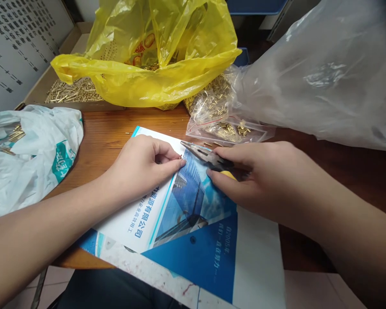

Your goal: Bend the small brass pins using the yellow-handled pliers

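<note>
My left hand point(148, 161) is closed, thumb and forefinger pinching a small metal piece point(181, 157) whose tip just shows. Most of that piece is hidden by the fingers. In my right hand point(260, 171) are needle-nose pliers point(201, 155), with a bit of yellow handle visible under the fingers. The pliers' tip points left, close above the left fingertips and apart from the piece. Beneath both hands lies a blue and white printed brochure point(193, 240). Beyond the pliers, a few tiny brass pins point(207, 144) rest on the wooden table point(99, 141).
A yellow plastic bag point(167, 81) stands at the back, beside a cardboard box point(73, 103) holding many brass pins. Clear zip bags point(223, 124) with brass pieces lie behind the pliers. A white bag point(28, 159) sits left; a large translucent bag point(318, 81) fills the right.
</note>
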Tool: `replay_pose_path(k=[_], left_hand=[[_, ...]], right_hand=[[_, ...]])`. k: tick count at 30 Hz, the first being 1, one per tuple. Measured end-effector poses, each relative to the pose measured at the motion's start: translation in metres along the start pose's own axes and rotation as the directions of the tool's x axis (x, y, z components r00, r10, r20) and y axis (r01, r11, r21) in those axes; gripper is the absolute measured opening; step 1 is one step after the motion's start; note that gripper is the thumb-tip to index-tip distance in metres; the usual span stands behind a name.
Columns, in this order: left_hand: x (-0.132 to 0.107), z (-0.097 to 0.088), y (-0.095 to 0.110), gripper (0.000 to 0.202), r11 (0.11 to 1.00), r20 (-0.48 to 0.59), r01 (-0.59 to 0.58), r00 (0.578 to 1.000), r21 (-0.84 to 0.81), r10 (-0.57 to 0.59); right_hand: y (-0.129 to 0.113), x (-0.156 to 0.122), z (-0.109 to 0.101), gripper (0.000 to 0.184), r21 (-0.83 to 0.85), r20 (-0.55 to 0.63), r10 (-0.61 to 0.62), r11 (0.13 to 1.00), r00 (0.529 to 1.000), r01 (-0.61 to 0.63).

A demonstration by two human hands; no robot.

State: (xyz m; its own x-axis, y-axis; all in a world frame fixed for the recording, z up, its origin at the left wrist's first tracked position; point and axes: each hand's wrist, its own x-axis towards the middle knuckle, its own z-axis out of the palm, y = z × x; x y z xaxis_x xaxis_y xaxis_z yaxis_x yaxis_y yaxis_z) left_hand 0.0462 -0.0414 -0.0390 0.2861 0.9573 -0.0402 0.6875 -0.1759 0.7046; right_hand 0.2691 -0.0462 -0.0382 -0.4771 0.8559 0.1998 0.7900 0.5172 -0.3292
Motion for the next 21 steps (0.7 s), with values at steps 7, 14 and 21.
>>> replay_pose_path(k=[7,14,21], left_hand=[[-0.001,-0.001,0.0,0.03,0.994,0.146,-0.082,0.985,-0.07,0.092],[-0.001,0.001,-0.004,0.031,0.979,0.163,-0.206,0.966,0.002,0.203],[-0.007,-0.001,0.001,0.019,0.971,0.009,-0.228,0.973,-0.07,0.229]], right_hand=[[-0.001,0.005,0.004,0.031,0.05,-0.112,-0.183,0.981,0.977,0.19],[-0.001,0.011,0.018,0.016,0.232,-0.12,-0.328,0.908,0.937,0.348],[0.0,0.011,0.015,0.016,0.253,-0.132,-0.28,0.918,0.951,0.305]])
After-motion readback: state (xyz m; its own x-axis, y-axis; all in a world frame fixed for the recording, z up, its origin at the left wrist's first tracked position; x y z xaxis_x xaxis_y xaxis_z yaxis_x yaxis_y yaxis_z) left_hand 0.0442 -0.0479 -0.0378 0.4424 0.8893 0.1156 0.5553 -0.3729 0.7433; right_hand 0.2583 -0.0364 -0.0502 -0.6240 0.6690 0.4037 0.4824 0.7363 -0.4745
